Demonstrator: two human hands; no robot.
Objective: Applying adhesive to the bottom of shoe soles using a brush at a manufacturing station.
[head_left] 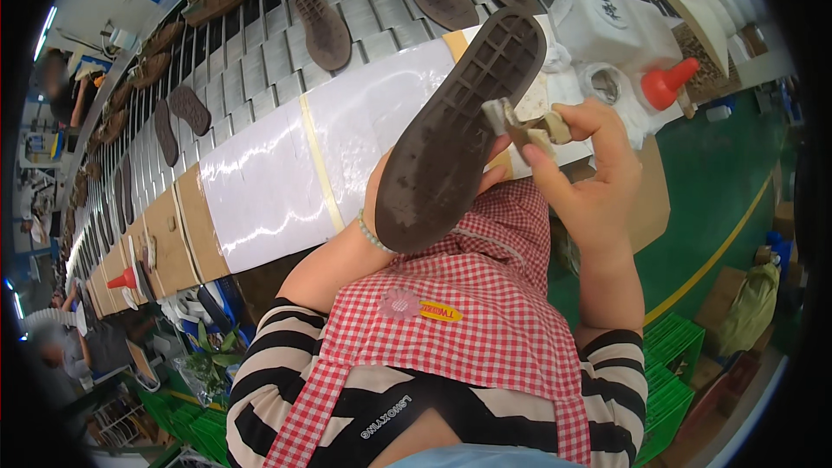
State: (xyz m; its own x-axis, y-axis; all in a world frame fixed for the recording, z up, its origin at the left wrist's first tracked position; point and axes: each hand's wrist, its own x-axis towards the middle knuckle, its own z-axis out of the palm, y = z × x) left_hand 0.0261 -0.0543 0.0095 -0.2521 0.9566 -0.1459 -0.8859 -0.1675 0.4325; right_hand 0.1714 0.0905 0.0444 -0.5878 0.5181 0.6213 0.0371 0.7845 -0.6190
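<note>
A dark brown shoe sole (pixel 442 147) is held up in front of my apron, tilted, with its gridded hollow side facing up. My left hand (pixel 494 177) grips it from behind; most of that hand is hidden, with only fingertips showing at the right edge. My right hand (pixel 598 178) pinches a small, stained brush (pixel 533 130) between thumb and fingers. The brush's pale tip is at the sole's right edge; I cannot tell whether it touches.
Beyond the covered worktop (pixel 269 191), a slatted metal conveyor (pixel 373 26) carries several soles and brown shoes. White plastic jugs (pixel 598 26), a white pot (pixel 600 82) and a red cone-shaped nozzle (pixel 669 84) stand at the right. Green crates (pixel 667 381) are on the floor; other people work far left.
</note>
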